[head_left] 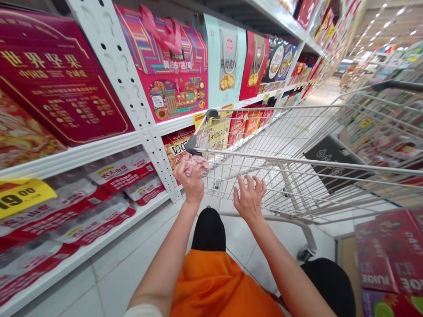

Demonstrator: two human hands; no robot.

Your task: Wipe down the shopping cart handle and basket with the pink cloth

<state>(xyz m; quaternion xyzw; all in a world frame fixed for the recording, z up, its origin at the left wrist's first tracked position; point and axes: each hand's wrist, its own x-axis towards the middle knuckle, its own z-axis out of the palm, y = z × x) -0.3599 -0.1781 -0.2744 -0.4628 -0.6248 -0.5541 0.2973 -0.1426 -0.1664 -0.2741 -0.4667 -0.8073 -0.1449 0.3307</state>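
A crumpled pink cloth [195, 164] is bunched in my left hand [191, 178], whose fingers are closed round it. That hand is at the near left corner of a wire shopping cart [264, 159], close under its grey corner piece. To the right, my right hand [250, 196] is held up with fingers spread and slightly bent, in front of the cart's wire side. Nothing shows in its grasp; whether its fingertips touch the wires I cannot tell. A dark panel with pale round marks [333, 160] is seen at the cart's right part.
White shelving [155, 136] runs along the left, holding gift boxes [178, 66] and red-labelled bottle packs [99, 211]. A yellow price tag [24, 197] juts out at left. Juice cartons [380, 259] are stacked at lower right. A cart wheel [306, 253] rests near my knee.
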